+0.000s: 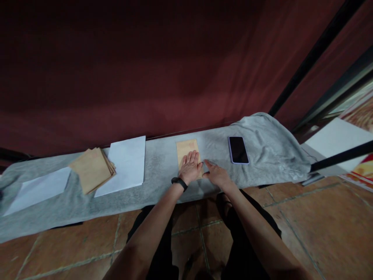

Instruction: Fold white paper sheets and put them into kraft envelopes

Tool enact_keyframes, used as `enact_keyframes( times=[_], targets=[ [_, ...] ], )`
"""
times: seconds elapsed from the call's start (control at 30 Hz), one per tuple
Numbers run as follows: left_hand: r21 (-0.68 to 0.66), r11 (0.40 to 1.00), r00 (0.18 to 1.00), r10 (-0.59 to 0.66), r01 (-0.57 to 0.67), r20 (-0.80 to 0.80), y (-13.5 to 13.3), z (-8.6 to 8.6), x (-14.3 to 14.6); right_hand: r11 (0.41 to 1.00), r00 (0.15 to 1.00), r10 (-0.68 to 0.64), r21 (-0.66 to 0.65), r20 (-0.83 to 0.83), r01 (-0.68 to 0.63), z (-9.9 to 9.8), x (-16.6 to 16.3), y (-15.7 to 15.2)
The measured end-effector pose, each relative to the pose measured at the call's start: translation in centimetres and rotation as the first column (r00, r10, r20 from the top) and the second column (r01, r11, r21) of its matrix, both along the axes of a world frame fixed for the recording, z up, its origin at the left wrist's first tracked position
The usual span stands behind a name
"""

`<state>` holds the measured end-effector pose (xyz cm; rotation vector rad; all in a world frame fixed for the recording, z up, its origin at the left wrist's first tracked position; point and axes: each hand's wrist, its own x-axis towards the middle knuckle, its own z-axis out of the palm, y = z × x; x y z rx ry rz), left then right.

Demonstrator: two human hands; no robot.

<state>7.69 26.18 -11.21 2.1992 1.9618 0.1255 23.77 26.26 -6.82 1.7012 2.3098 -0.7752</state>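
Observation:
A tan envelope [186,148] lies flat on a grey cloth [163,163] that covers a low bench. My left hand [190,167], with a black band on the wrist, rests flat on the near half of the envelope, fingers stretched out. My right hand [216,174] lies on the cloth right beside the envelope's right edge, its fingers extended toward my left hand and its thumb near it. Neither hand grips anything.
A stack of tan envelopes [92,169] and white paper sheets [125,165] lie to the left, with another white sheet [37,189] farther left. A dark phone [238,149] lies to the right. A dark red curtain hangs behind. Tiled floor lies in front.

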Motion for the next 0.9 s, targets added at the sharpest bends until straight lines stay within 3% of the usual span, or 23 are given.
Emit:
enact_keyframes(
  times=[0.23,0.43,0.63,0.8,0.9],
  targets=[
    [0.052,0.998,0.999,-0.042,0.041,0.017,-6.2,-0.5,-0.5,1.000,1.000,0.013,0.028,0.006,-0.013,-0.4,0.1,-0.1],
    [0.168,0.974,0.985,0.137,-0.153,0.102,-9.4,-1.7,-2.0,1.000,1.000,0.006,0.029,0.018,-0.006,-0.2,0.0,-0.2],
    [0.204,0.904,0.913,0.323,-0.376,0.249,-9.3,-1.0,-1.9,0.998,0.999,0.005,0.059,0.048,-0.008,-0.3,-0.1,-0.5],
    [0.117,0.860,0.833,0.435,-0.497,0.341,-8.1,0.2,-1.7,0.997,0.997,0.011,0.072,0.072,-0.016,0.0,-0.2,-1.0],
    [0.024,0.818,0.729,0.498,-0.574,0.469,-7.3,0.0,-2.5,0.995,0.998,0.015,0.093,0.056,-0.020,0.2,-0.4,-1.4]
  ],
)
